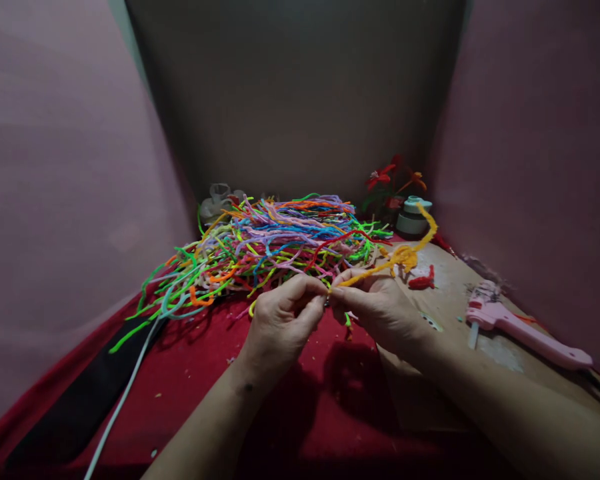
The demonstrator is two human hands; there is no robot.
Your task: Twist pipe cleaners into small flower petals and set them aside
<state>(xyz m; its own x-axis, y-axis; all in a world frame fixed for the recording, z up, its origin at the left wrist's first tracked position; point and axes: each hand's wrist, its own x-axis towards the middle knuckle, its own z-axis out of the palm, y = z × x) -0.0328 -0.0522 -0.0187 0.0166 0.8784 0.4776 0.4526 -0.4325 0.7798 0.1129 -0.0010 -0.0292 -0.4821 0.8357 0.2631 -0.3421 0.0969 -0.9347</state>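
My left hand (285, 320) and my right hand (373, 303) meet fingertip to fingertip over the red cloth. Between thumb and finger, my right hand pinches an orange-yellow fuzzy stem (363, 275). It runs up and right to a coiled knot (404, 257), and a curved end sticks up beyond that. My left hand is closed in a pinch at the stem's lower tip, where a tiny piece is too small to make out. Behind both hands lies a large heap of multicoloured fuzzy stems (290, 233).
A pink glue gun (530, 331) lies on brown paper (450, 273) at the right, near a small red fuzzy piece (423, 280). A lidded jar (413, 219) and red flowers (380, 177) stand behind. At left, a white cable (125, 397) crosses a black flat object (75, 400).
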